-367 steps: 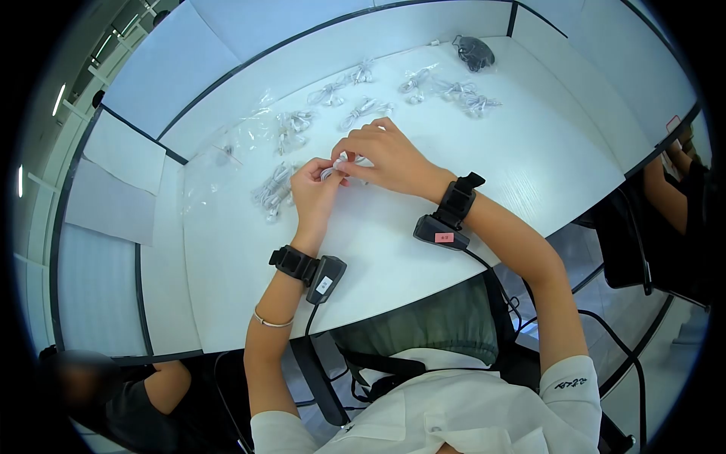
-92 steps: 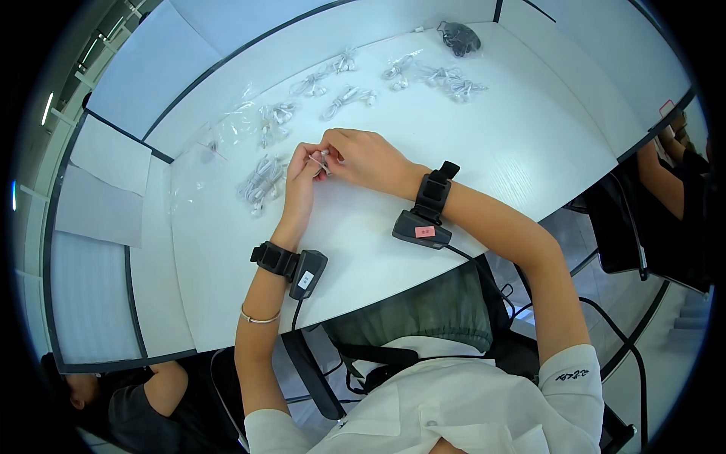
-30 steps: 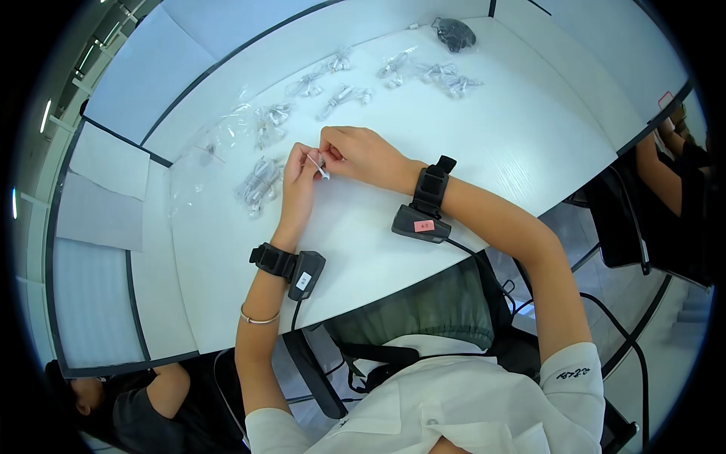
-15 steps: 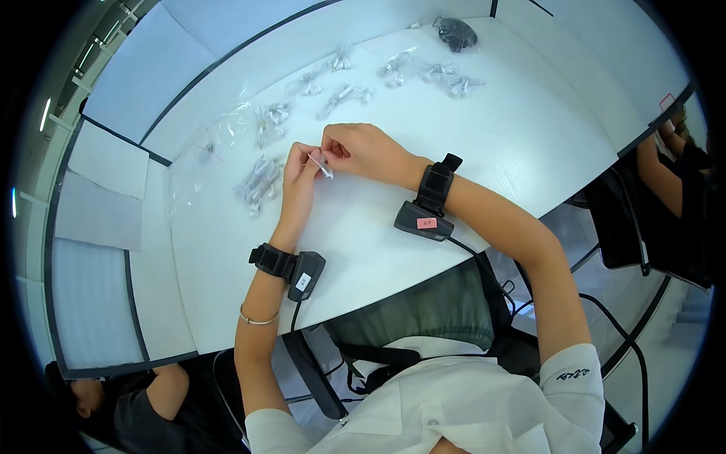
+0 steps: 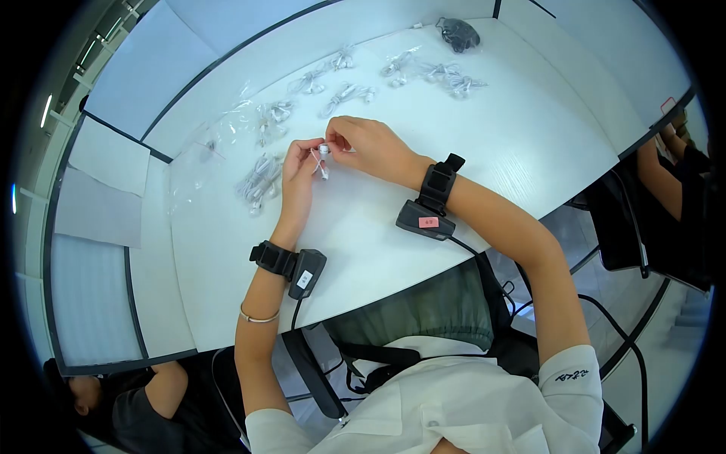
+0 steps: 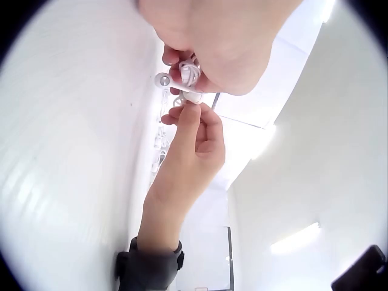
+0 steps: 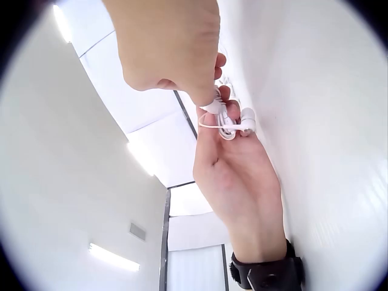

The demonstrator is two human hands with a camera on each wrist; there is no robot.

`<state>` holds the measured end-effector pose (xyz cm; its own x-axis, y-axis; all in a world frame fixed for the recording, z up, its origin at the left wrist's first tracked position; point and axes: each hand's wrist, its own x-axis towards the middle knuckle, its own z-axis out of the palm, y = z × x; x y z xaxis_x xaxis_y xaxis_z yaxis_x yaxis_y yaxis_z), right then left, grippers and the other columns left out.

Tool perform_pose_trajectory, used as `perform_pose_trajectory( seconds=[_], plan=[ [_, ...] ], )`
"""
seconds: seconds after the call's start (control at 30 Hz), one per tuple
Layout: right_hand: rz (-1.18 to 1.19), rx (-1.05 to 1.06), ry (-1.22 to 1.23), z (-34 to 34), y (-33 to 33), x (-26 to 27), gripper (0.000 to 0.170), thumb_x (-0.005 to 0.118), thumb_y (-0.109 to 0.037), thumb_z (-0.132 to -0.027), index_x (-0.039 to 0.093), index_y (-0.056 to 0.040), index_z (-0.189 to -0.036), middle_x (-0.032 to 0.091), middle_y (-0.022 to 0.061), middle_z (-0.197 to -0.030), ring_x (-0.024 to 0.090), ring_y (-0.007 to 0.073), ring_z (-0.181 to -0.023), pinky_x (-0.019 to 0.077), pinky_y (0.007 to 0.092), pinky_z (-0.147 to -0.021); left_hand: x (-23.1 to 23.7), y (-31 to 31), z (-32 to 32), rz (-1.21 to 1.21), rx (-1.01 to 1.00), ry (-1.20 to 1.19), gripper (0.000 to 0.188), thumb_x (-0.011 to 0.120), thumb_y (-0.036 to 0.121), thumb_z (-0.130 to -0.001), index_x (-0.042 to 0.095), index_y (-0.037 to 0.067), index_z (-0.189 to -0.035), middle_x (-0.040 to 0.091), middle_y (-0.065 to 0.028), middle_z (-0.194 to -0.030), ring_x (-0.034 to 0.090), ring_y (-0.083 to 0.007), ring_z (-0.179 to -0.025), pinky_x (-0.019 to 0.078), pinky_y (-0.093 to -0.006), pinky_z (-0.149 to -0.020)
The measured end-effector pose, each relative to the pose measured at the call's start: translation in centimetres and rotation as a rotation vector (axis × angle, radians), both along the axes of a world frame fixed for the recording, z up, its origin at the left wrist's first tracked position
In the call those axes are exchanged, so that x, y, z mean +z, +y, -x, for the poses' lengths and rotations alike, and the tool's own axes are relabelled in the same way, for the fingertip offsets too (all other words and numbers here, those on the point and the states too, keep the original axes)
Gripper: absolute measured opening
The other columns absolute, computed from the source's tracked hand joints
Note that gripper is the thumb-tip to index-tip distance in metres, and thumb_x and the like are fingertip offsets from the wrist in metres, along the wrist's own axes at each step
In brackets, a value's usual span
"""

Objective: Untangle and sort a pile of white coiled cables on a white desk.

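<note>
White wired earphones (image 5: 324,150) are held between both hands above the table. My left hand (image 5: 298,174) holds their coiled cable (image 7: 227,128) in its fingers. One earbud (image 7: 247,118) sticks out beside the coil on a short stretch of wire, over the left fingers. My right hand (image 5: 372,151) meets the left from the right side. Its thumb and fingertips pinch a white piece (image 6: 192,96) at the coil, partly covered by the fingers.
Several bundles of white earphones, such as one bundle (image 5: 350,95), lie across the back of the white table (image 5: 423,227). Another pile (image 5: 261,181) lies left of my left hand, near clear plastic bags (image 5: 219,144). A dark bagged item (image 5: 458,35) sits at the back, and low partitions (image 5: 257,68) enclose the table.
Since half a second ago my right hand has shifted slightly up, and a white piece now shows between the hands. Earlier, both hands were bunched closer over the cable. The table bundles stay put.
</note>
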<state>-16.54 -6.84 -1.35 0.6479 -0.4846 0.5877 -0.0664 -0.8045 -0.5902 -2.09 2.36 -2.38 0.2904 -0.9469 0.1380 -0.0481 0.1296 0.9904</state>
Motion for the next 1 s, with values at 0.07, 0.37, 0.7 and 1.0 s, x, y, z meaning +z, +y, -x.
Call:
perform_pose_trajectory(
  seconds=[0.07, 0.37, 0.7, 1.0],
  plan=[
    [0.029, -0.04, 0.014, 0.1, 0.1, 0.1, 0.01, 0.059, -0.012, -0.077, 0.054, -0.0042, -0.082, 0.06, 0.0086, -0.074, 0.059, 0.0256, -0.071, 0.0483, 0.0353, -0.063, -0.6, -0.2, -0.4, 0.07, -0.002, -0.061, 0.019, 0.048, 0.012, -0.092, 0.053, 0.002, -0.107, 0.051, -0.0001, -0.09, 0.047, -0.0062, -0.08, 0.039, -0.0203, -0.072],
    [-0.09, -0.101, 0.016, -0.2, 0.7, 0.6, 0.02, 0.058, -0.023, -0.082, 0.058, -0.0039, -0.078, 0.062, 0.0088, -0.068, 0.059, 0.0249, -0.067, 0.0469, 0.0359, -0.06, -0.6, -0.3, -0.4, 0.198, 0.162, -0.319, 0.014, 0.05, 0.006, -0.091, 0.055, 0.002, -0.103, 0.057, -0.0033, -0.089, 0.05, -0.0085, -0.077, 0.0417, -0.0229, -0.069],
    [-0.262, -0.069, 0.031, -0.4, 1.3, 0.6, 0.029, 0.06, -0.031, -0.083, 0.065, -0.0022, -0.079, 0.065, 0.0096, -0.07, 0.063, 0.0235, -0.064, 0.0483, 0.0327, -0.06, 0.6, 0.1, 0.5, 0.282, 0.241, -0.557, 0.014, 0.052, 0.001, -0.087, 0.059, 0.002, -0.099, 0.062, -0.005, -0.09, 0.056, -0.0125, -0.077, 0.0442, -0.025, -0.07],
    [-0.383, 0.001, 0.028, -0.6, 1.2, 0.0, 0.034, 0.059, -0.034, -0.084, 0.065, -0.0014, -0.083, 0.066, 0.01, -0.072, 0.062, 0.0217, -0.066, 0.0483, 0.0312, -0.062, 0.9, 0.3, 0.6, 0.28, 0.242, -0.431, 0.016, 0.052, -0.002, -0.086, 0.062, 0.002, -0.097, 0.063, -0.0048, -0.091, 0.057, -0.0117, -0.08, 0.0453, -0.0254, -0.073]
  ],
)
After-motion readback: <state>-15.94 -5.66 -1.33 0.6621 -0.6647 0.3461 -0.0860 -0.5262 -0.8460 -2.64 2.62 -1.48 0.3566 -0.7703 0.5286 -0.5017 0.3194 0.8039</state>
